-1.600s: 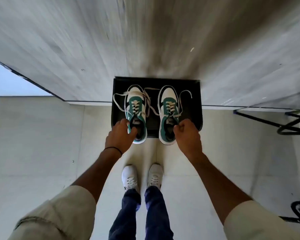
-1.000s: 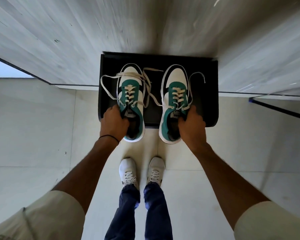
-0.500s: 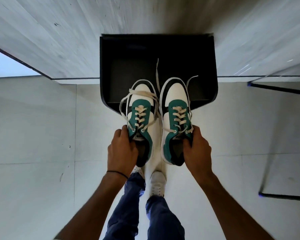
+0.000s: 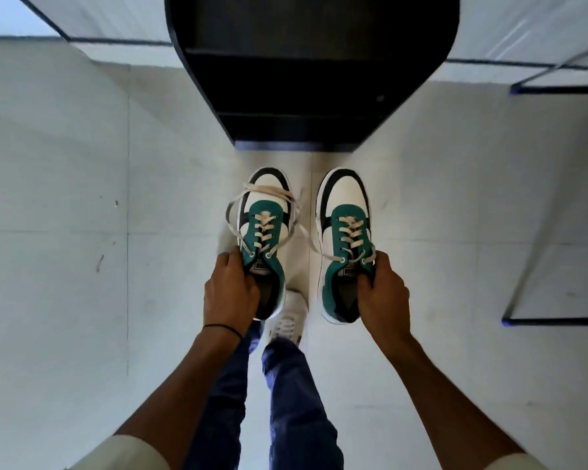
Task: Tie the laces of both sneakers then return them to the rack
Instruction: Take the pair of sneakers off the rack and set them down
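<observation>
Two green, white and black sneakers hang in the air over the floor, toes pointing away from me. My left hand (image 4: pixel 230 293) grips the left sneaker (image 4: pixel 264 232) at its collar. My right hand (image 4: pixel 382 293) grips the right sneaker (image 4: pixel 345 232) the same way. Both pairs of cream laces are untied; loose ends loop over the left sneaker's toe and trail between the two shoes. The black rack (image 4: pixel 309 72) stands ahead against the wall, with no shoes on the shelves I can see.
Pale tiled floor (image 4: pixel 82 266) lies all around. A black metal frame (image 4: pixel 554 205) stands at the right. My own legs in blue jeans (image 4: pixel 286 395) and a white shoe (image 4: pixel 287 320) are below the held sneakers.
Both sneakers have been lifted off the rack and drawn back toward me; they now hang apart over the floor, and the rack has slid to the top of the view.
</observation>
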